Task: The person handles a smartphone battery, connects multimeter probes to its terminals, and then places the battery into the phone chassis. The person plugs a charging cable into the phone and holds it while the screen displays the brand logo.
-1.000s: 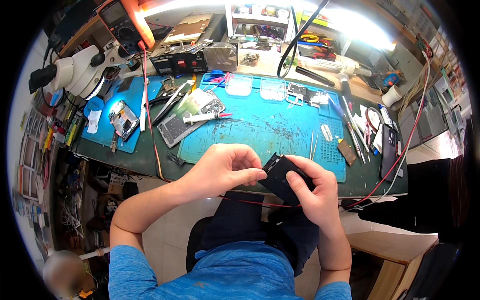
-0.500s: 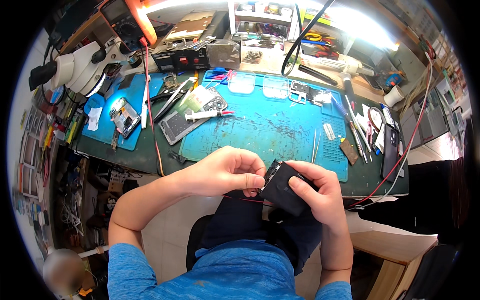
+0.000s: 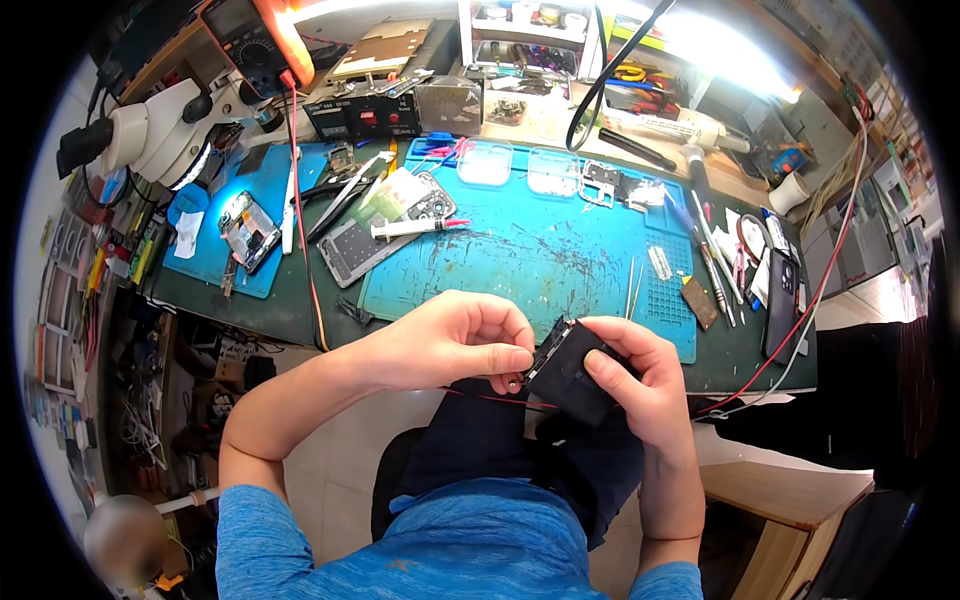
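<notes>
Just past the bench's front edge, above my lap, I hold a flat black phone (image 3: 573, 374), tilted, with small metal and circuit parts bared along its upper left edge. My right hand (image 3: 645, 385) is closed round its right side, thumb pressed on the black face and fingers behind. At the bared edge, my left hand (image 3: 470, 345) is closed, its thumb tip against that end and the other fingers curled. Whether a small part sits between those fingertips is hidden.
A blue work mat (image 3: 520, 250) covers the bench, with tweezers (image 3: 634, 288) near its right. Leftward lie a syringe (image 3: 412, 228), a phone frame (image 3: 358, 252) and an opened phone (image 3: 250, 235) below a microscope (image 3: 160, 140). A red cable (image 3: 305, 230) hangs down left; another phone (image 3: 783, 300) lies right.
The phone has shifted very slightly to the right and its black face is tipped a little differently. My left thumb and fingers stay at its edge.
</notes>
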`<state>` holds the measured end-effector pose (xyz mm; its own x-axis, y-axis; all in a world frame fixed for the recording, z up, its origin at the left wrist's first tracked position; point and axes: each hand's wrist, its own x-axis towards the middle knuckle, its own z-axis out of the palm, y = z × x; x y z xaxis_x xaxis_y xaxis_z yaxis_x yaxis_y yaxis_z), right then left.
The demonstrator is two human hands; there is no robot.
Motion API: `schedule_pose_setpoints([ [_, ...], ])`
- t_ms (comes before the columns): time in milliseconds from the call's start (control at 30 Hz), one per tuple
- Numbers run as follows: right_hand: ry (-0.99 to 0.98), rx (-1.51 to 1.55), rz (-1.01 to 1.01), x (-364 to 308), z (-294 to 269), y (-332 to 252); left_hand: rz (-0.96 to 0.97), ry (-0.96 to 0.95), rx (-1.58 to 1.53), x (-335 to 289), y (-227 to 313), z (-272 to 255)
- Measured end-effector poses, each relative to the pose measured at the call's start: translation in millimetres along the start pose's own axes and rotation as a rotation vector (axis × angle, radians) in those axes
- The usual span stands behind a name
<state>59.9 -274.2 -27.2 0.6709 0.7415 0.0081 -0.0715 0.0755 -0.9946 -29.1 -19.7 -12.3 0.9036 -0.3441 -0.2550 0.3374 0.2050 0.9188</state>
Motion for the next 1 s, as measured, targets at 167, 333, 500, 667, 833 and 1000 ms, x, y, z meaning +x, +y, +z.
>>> schedule_pose_setpoints([
  [167, -0.002, 0.07, -0.003, -1.3, 0.4, 0.1, -0.002, 0.005, 0.006, -3.2, 5.9, 4.7],
  [333, -0.017, 0.101, 0.029, -2.5, 0.1, -0.7, -0.009, 0.005, 0.068, -3.9, 8.2, 6.2],
  [500, -0.017, 0.203, 0.103, -3.9, -1.2, 0.1, -0.021, 0.022, 0.089, -5.0, 12.6, 10.9],
  [667, 0.005, 0.173, 0.112, -3.8, -1.0, -2.2, -0.04, 0.036, 0.045, -4.9, 12.8, 14.6],
  [833, -0.199, 0.141, 0.267, 5.1, -3.0, -19.3, -0.055, -0.001, 0.163, -6.8, 18.4, 20.8],
  [1000, -0.3, 0.156, 0.34, 5.6, -2.4, -16.4, -0.077, -0.073, 0.232, -12.0, 22.6, 26.1],
])
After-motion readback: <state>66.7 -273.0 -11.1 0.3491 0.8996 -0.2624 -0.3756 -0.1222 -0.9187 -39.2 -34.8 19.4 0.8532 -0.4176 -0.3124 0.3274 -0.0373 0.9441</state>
